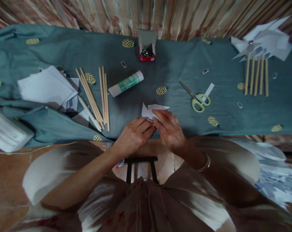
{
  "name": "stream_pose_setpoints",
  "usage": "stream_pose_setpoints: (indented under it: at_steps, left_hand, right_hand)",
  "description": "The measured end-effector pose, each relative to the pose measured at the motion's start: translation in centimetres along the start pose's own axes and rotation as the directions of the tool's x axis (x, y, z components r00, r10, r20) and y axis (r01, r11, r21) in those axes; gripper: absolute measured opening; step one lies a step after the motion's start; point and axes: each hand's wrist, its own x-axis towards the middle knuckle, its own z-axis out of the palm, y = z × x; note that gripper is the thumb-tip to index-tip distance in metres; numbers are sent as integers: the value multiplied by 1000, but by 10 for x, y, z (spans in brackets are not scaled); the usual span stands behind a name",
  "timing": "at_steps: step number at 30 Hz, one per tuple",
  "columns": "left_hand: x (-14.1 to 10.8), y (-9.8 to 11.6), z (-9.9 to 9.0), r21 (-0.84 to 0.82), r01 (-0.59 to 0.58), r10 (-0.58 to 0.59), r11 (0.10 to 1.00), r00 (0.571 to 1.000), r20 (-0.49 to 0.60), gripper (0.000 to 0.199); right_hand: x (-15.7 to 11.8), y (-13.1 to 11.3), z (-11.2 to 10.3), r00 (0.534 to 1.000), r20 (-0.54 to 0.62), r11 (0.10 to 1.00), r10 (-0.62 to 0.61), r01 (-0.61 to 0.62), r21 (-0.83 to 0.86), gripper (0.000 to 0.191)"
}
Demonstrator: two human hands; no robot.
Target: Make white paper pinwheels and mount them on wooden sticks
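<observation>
A small sheet of white cut paper (148, 112) with pointed corners lies at the table's near edge, between my hands. My left hand (135, 132) is closed on its lower left side, thumb and fingers pinched together. From the right, my right hand (169, 129) grips the same paper, its fingertips meeting those of the left; a bracelet circles that wrist. Part of the paper is hidden under the fingers. Scissors (196, 99) with green handles lie to the right, over a white paper strip (210, 89). Beyond my left hand lies a green and white glue stick (128, 82).
Wooden sticks (104, 100) and a stack of white paper sheets (47, 87) lie left. A red box (147, 58) of small metal pieces stands at the back. Several paper pinwheels (264, 42) on sticks rest far right. A white device (9, 129) sits at the left edge.
</observation>
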Motion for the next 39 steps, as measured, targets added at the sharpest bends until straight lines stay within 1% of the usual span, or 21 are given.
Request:
stream_pose_setpoints:
  at_steps: [3,5,10,14,18,20,23,28,30,33,36,39]
  left_hand:
    - [-1,-1,0,-6,6,-6,1000,1000,16,20]
    - [-1,-1,0,-8,6,-6,1000,1000,4,19]
    - [0,-1,-1,8,-6,6,1000,1000,-27,14]
    - [0,0,-1,13,3,-3,1000,999,-45,13]
    - [0,1,1,3,2,-2,1000,999,-51,12]
    - [0,1,2,9,10,-9,1000,999,-47,11]
    - [1,1,2,28,10,-9,1000,999,-37,12]
    - [0,-3,-1,64,12,-10,998,999,-38,16]
    - [0,-6,-3,72,21,-18,997,999,-44,15]
    - [0,-10,-4,73,36,-31,997,997,-74,16]
    - [0,-16,-2,33,91,-88,995,991,-101,19]
    - [0,-22,0,-110,183,-195,977,974,-115,21]
  right_hand:
    - [1,-4,3,998,35,998,-59,59,-7,40]
    - [3,-4,3,996,44,997,-77,78,-11,40]
    - [6,0,-3,997,-19,997,-76,76,-30,37]
    - [7,9,-15,997,-71,998,25,-21,58,43]
    - [17,23,-24,979,-127,986,157,-149,74,46]
    - [25,30,-25,976,-102,977,191,-180,111,45]
    - [38,38,-26,984,-30,973,177,-171,157,40]
    - [52,42,-28,980,48,963,193,-198,183,37]
    - [54,44,-28,969,59,944,239,-247,220,34]
    - [55,48,-28,940,71,892,333,-338,301,28]
    - [54,50,-28,922,89,857,376,-383,346,20]
    - [53,50,-28,917,106,837,384,-395,379,10]
